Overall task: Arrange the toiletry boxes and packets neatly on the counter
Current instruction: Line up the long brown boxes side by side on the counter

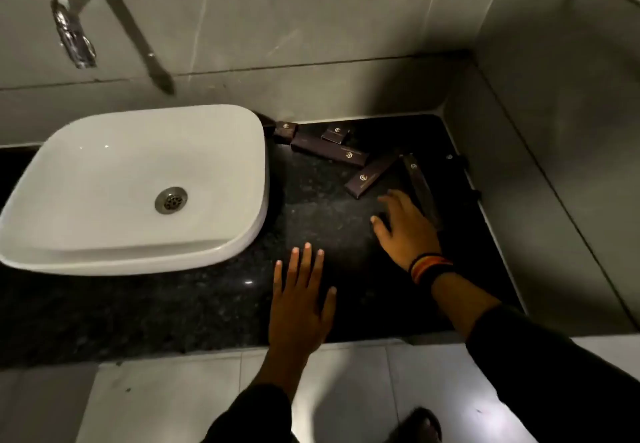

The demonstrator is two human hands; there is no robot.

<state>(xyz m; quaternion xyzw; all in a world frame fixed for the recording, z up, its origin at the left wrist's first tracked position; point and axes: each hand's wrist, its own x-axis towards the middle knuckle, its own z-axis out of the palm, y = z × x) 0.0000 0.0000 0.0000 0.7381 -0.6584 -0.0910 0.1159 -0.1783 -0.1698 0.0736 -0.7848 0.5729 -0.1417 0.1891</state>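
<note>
Several dark brown toiletry boxes lie scattered at the back of the black granite counter (311,221). Two small boxes (286,130) (336,133) sit by the wall. A long box (329,149) lies flat between them, another long box (372,175) lies slanted, and a slim long box (420,188) runs along the right. My right hand (405,231) is spread flat on the counter, fingers touching the slim box's side. My left hand (301,300) hovers open over the counter's front, holding nothing.
A white basin (114,252) fills the counter's left half, with a chrome tap (76,17) on the grey tiled wall above. A grey wall (540,172) bounds the counter on the right. Pale floor tiles (346,390) lie below the front edge.
</note>
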